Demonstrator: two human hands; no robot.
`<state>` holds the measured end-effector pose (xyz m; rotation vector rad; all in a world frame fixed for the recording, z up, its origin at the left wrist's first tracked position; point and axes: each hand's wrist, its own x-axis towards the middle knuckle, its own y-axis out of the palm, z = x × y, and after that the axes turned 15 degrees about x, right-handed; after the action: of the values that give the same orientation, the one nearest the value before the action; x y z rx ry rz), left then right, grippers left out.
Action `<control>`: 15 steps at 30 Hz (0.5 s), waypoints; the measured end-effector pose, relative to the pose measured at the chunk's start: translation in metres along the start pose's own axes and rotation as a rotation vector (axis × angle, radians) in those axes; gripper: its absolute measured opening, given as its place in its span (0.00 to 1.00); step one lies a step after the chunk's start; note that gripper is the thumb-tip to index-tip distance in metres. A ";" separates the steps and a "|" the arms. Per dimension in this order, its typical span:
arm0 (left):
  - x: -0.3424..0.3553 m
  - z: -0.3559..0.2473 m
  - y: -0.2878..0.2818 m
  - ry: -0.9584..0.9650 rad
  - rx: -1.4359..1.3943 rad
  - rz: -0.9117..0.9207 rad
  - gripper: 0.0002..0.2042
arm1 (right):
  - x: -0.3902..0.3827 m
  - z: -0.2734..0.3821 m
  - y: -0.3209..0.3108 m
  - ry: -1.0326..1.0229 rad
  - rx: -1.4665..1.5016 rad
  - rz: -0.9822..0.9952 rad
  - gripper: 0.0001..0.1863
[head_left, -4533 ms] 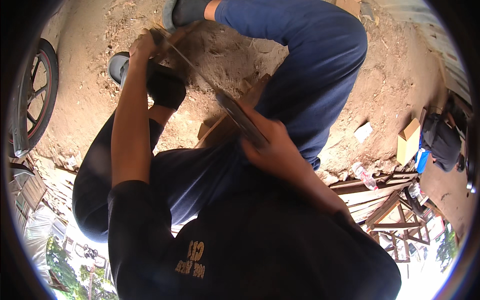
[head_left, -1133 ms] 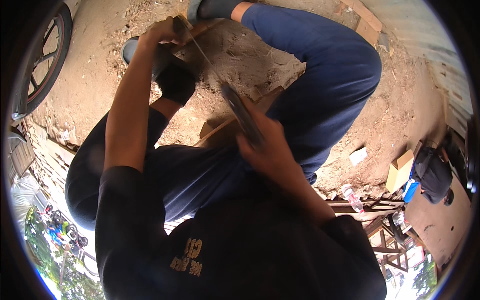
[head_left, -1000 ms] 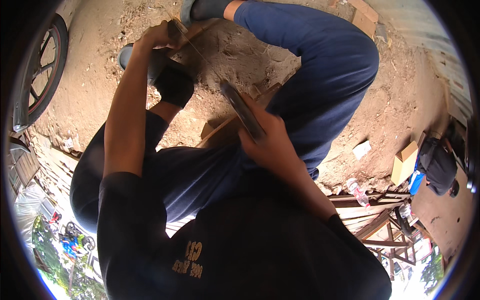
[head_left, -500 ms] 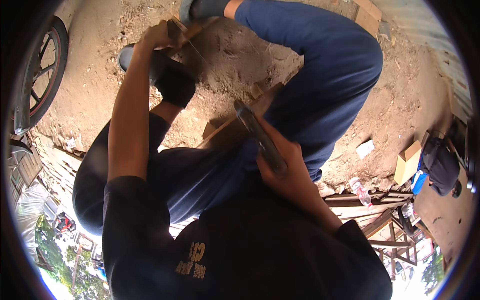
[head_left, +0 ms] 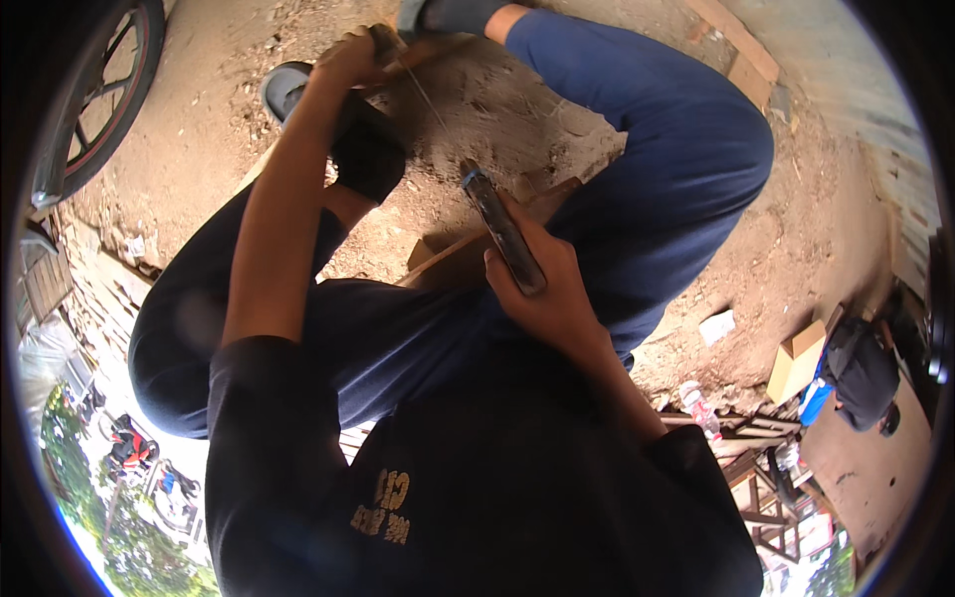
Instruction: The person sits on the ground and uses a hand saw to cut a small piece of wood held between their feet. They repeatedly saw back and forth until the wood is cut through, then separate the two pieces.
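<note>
My right hand [head_left: 549,291] is closed around a dark, elongated hand tool [head_left: 504,231], held above my lap with its narrower end tilted away from me, up and to the left. The kind of tool is not clear. Far out at the upper left, my left hand [head_left: 350,60] is closed beside my feet, on a dark piece [head_left: 385,42] mostly covered by the fingers. A thin straight wire or rod [head_left: 423,92] runs from there toward the right-hand tool, with a gap before the tool's tip. A wooden piece [head_left: 438,52] lies near the left hand.
My dark sandal [head_left: 286,90] rests on the dirt ground. Wooden boards [head_left: 453,257] lie under my bent legs. A spoked wheel [head_left: 117,99] stands at the left. On the right are an open cardboard box [head_left: 796,363], a plastic bottle [head_left: 699,408] and a dark-clothed person [head_left: 863,373].
The right hand and its tool have moved up and left, nearer the left hand. The left hand stays by my feet. The whole view has shifted slightly.
</note>
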<state>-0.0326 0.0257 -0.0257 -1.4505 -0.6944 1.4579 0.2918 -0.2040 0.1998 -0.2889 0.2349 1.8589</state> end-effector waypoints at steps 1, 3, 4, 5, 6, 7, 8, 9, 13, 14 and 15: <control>-0.006 -0.009 -0.006 -0.072 0.049 0.006 0.46 | 0.001 -0.002 0.004 -0.014 0.024 -0.004 0.30; -0.013 -0.028 -0.021 -0.172 0.050 0.032 0.47 | -0.001 -0.001 0.010 -0.030 0.052 -0.023 0.30; -0.019 -0.035 -0.029 -0.204 0.038 0.019 0.47 | -0.001 0.003 0.011 -0.013 0.040 -0.034 0.31; -0.024 -0.036 -0.031 -0.235 0.026 0.005 0.47 | 0.000 0.010 0.011 0.005 0.028 -0.046 0.32; -0.017 -0.025 -0.013 -0.206 0.016 -0.020 0.45 | -0.001 0.014 0.013 0.018 0.024 -0.044 0.33; -0.022 -0.026 -0.018 -0.219 0.023 -0.014 0.44 | -0.010 0.016 0.010 0.010 -0.032 -0.013 0.33; -0.025 -0.032 -0.025 -0.231 0.031 -0.007 0.43 | -0.024 0.020 0.003 0.000 -0.088 0.018 0.33; -0.027 -0.037 -0.033 -0.242 0.037 -0.006 0.41 | -0.035 0.025 -0.002 -0.009 -0.127 0.024 0.33; -0.034 -0.039 -0.033 -0.212 0.140 -0.067 0.36 | -0.051 0.042 -0.005 0.043 -0.186 0.015 0.31; -0.027 -0.040 -0.017 -0.226 0.262 -0.208 0.33 | -0.033 0.049 0.004 0.098 -0.164 0.015 0.30; -0.020 -0.036 0.019 -0.262 0.378 -0.330 0.30 | -0.027 0.050 0.005 0.122 -0.160 0.038 0.29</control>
<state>-0.0047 -0.0069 -0.0386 -0.8230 -0.7297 1.4351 0.2907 -0.2147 0.2558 -0.5122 0.1759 1.9031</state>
